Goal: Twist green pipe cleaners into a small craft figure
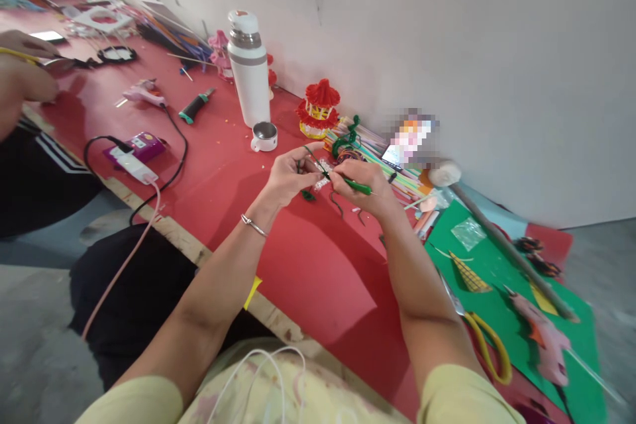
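My left hand (291,177) is closed on dark green yarn (312,156), a strand of which runs up over the raised index finger. Beside it, my right hand (365,184) grips a slim tool with a green handle, which looks like a crochet hook (358,187). Both hands meet above the red table at a small dark green piece (326,175), partly hidden by the fingers. A small bag of white beads (322,180) lies just behind the fingertips. Below the left fingers rests a small green piece (308,195).
Behind the hands stand a white thermos (248,73), a metal cup (264,136) and a red pavilion model (320,106). Yellow-handled scissors (489,344) and a pink glue gun (541,338) lie on a green sheet (581,358) at right. At left, another person's hands hold scissors.
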### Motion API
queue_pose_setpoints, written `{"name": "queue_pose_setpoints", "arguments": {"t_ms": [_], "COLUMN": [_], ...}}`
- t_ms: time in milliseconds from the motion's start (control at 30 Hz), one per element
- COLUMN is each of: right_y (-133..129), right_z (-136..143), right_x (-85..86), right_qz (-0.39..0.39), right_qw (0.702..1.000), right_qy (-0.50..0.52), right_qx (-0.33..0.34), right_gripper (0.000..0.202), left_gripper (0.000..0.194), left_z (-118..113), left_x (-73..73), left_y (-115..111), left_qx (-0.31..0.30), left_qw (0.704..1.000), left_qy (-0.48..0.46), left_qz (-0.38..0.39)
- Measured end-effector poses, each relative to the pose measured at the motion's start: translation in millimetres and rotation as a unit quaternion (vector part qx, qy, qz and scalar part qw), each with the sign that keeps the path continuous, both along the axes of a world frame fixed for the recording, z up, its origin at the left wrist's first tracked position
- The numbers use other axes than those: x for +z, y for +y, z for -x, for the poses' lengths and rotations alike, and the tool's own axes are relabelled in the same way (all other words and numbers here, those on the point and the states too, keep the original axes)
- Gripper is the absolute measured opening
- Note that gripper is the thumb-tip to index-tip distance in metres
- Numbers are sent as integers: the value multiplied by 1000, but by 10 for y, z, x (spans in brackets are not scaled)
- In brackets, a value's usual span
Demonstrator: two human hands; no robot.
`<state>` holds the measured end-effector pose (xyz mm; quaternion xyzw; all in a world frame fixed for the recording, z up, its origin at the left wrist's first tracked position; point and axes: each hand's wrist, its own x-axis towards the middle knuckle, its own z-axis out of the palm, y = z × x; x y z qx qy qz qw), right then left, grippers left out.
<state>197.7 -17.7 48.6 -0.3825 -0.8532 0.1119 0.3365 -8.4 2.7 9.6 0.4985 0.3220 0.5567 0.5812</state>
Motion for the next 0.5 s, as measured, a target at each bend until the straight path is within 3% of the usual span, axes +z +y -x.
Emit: {"name": "queue_pose_setpoints", "arguments": {"t_ms": [300, 500], "right_y": [-18, 19], "right_z": [105, 39], "right_x": [-264, -316], "right_qz": [-122, -128], "right_qw": [992, 990], "right_qy": [2, 50], "right_qx": [-41, 5], "right_gripper": [20, 20], "left_gripper": [76, 61], "left_z": [1, 54], "left_x": [86, 92], "left_y": [-41, -41], "left_qx": [-48, -170], "left_qw": [983, 952], "left_qy": [-140, -178], "left_qz": [111, 182]}}
